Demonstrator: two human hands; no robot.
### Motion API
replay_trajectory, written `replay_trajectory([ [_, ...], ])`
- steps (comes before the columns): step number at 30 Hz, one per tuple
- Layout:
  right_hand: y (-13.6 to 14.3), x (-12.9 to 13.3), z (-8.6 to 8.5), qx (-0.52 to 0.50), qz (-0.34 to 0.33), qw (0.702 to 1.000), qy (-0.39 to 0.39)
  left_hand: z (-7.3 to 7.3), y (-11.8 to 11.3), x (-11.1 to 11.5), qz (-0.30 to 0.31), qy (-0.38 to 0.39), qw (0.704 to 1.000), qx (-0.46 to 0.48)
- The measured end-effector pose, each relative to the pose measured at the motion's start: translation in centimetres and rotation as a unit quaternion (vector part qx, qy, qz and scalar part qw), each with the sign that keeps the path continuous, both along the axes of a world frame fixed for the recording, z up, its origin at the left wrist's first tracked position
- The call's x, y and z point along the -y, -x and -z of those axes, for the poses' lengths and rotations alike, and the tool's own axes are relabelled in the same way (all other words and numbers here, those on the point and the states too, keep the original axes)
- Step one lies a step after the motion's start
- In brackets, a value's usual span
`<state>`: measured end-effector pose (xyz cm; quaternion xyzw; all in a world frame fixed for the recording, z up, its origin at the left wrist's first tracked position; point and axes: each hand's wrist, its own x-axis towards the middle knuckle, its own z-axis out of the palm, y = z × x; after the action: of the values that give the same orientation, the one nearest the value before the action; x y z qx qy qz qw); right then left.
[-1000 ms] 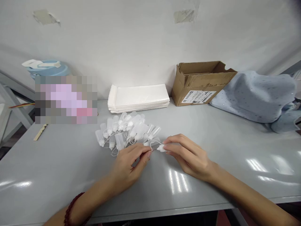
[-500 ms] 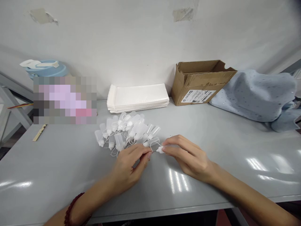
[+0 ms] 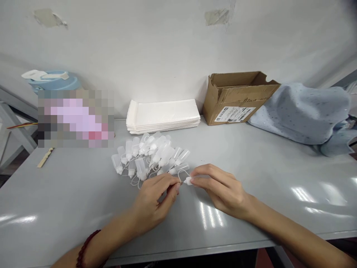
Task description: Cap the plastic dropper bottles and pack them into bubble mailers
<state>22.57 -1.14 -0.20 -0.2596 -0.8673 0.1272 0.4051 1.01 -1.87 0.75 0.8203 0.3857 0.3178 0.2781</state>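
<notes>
My right hand (image 3: 220, 188) pinches a small needle-tip squeeze bottle (image 3: 188, 181) by its body, most of which the fingers hide. Its white nozzle and thin metal needle point left. From the bottle a thin white strap (image 3: 182, 171) loops over to my left hand (image 3: 158, 195), whose thumb and fingers are pinched at the needle's end. Whatever sits at the strap's end is hidden in those fingertips. Just behind both hands lies a heap of similar clear bottles (image 3: 141, 167) with white nozzles and strap loops, some tangled together.
A stack of white paper sleeves (image 3: 164, 111) rests against the wall, beside an open cardboard box (image 3: 237, 100). Pale blue cloth (image 3: 301, 111) lies at the right. A blue-lidded container (image 3: 55, 82) stands at the left behind a blurred area, near a narrow strip (image 3: 45, 158).
The right hand has shifted slightly left and down, bringing the nozzle closer to the left fingertips. Less of the needle shows between them. The left hand has hardly moved.
</notes>
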Motion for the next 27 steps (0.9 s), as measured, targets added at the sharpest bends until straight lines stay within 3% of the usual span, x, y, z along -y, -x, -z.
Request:
replay_trajectory([
  [7, 0.2, 0.2, 0.3, -0.005, 0.01, 1.0, -0.009, -0.3, -0.2, 0.3, -0.008, 0.034, 0.999, 0.005],
  [17, 0.1, 0.1, -0.7, 0.015, 0.027, 0.997, -0.066, -1.1, 0.4, -0.3, -0.033, 0.166, 0.984, 0.056],
  [23, 0.2, 0.0, -0.6, 0.015, 0.004, 1.0, -0.005, -1.5, 0.2, -0.2, -0.051, 0.171, 0.983, 0.032],
  [27, -0.2, -0.4, -0.7, 0.012, 0.033, 0.997, 0.067, -1.7, 0.6, -0.3, -0.074, 0.174, 0.981, 0.048],
])
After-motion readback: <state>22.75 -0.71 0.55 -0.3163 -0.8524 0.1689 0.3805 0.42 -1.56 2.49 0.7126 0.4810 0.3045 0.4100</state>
